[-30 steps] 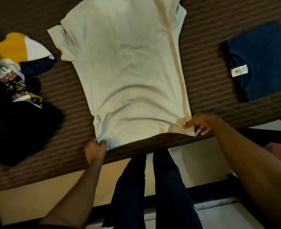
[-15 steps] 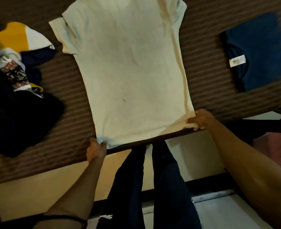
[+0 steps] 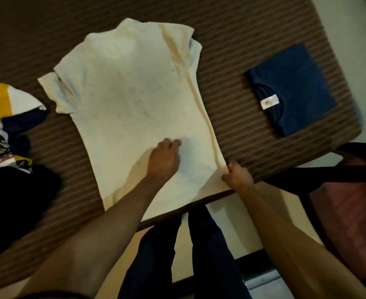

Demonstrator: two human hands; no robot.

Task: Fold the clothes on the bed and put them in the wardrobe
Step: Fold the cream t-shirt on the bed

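Observation:
A cream T-shirt [image 3: 126, 100] lies spread flat on the brown striped bed [image 3: 238, 39], hem at the near edge, its right side folded in along a lengthwise crease. My left hand [image 3: 163, 161] rests on the lower middle of the shirt, fingers lightly bent against the cloth. My right hand [image 3: 237, 176] pinches the hem's right corner at the bed's edge. A folded navy shirt [image 3: 296, 87] with a white label lies to the right.
A heap of unfolded clothes [image 3: 7, 147], yellow, white, patterned and black, sits at the left of the bed. My dark-trousered legs [image 3: 182, 255] stand against the bed's near edge. A dark-framed reddish chair [image 3: 350, 201] is at the right.
My left hand let go of the hem's left corner and moved up onto the middle of the shirt. My right hand still holds the right corner. The view tilted to take in more of the bed.

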